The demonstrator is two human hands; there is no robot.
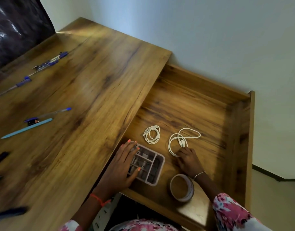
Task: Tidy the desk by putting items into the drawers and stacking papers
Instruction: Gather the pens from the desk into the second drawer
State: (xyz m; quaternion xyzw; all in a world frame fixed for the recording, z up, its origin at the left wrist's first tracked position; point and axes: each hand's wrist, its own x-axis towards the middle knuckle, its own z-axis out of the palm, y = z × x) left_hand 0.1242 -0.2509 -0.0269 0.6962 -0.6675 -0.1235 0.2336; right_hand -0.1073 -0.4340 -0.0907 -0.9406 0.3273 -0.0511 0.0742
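Note:
The wooden drawer (201,100) stands pulled out to the right of the desk top (86,90). Inside it lie a small coiled white cable (151,134), a looser white cable (180,139), a grey compartment tray (157,170) with small clips, and a roll of tape (182,187). My left hand (125,165) rests on the tray's left side, fingers spread over its compartments. My right hand (187,160) touches the near end of the looser cable, fingers curled on it.
Several blue pens (48,61) and a light blue pencil (26,128) lie scattered on the desk's left part, with dark blurred items (9,212) at the near left edge. A white wall (226,39) runs behind the drawer. A white power strip (104,214) sits below the desk.

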